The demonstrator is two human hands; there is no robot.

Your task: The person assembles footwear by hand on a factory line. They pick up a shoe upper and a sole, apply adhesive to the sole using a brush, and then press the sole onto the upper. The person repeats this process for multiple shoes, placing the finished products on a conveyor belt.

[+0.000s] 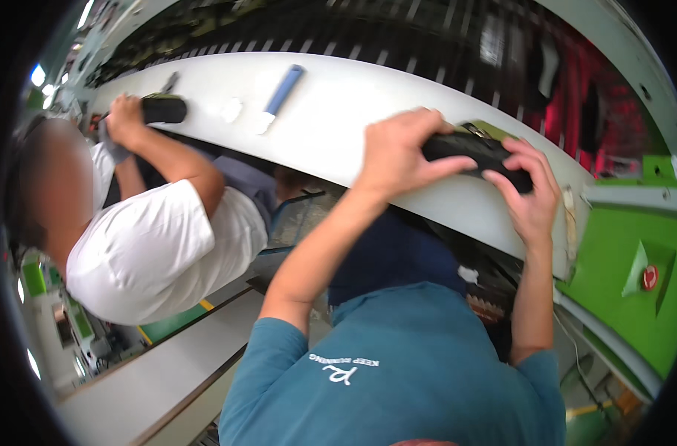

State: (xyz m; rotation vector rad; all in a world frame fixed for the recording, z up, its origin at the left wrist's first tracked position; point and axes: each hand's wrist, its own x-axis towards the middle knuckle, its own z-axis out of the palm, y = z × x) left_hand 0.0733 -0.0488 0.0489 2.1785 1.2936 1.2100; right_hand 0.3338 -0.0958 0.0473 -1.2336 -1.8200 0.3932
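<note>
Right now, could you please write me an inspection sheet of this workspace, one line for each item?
Surface: long white bench, curved by the lens.
Job's things: black oblong object on the bench edge.
Clutter: blue-handled tool; small white piece.
Hands: left hand and right hand both grip the black object.
Cables: thin cable at lower right.
Surroundings: co-worker in white shirt holding a second black object; green machine panel with red button.

Black object point(478, 152), white bench point(338, 111) — blue-handled tool point(281, 93), teal shirt point(405, 372), green panel point(621, 253).
</note>
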